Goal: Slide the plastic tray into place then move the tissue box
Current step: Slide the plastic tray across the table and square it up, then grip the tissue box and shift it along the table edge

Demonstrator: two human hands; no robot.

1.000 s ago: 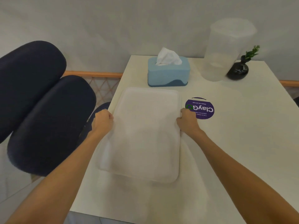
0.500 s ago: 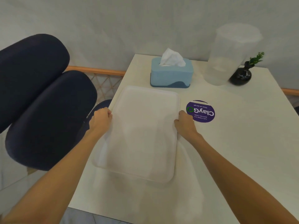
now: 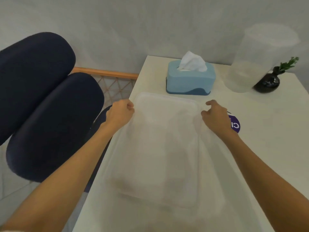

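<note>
A translucent white plastic tray (image 3: 160, 148) lies flat on the white table (image 3: 260, 148), its far edge just short of the tissue box. The light blue tissue box (image 3: 189, 81), with a white tissue sticking up, stands at the back of the table. My left hand (image 3: 120, 113) is a closed fist against the tray's far left corner, and it seems to pinch the rim. My right hand (image 3: 215, 116) hovers at the far right corner with fingers loosely apart, its thumb near the rim and nothing held.
A tall translucent lidded container (image 3: 260, 61) and a small black vase with a green sprig (image 3: 267, 82) stand at the back right. A purple round sticker (image 3: 235, 125) lies partly under my right hand. A dark blue padded chair (image 3: 50, 114) sits left of the table.
Both hands have moved along the tray's sides from the middle to its far corners. My right hand has opened off the rim. The tray's far edge is now closer to the tissue box.
</note>
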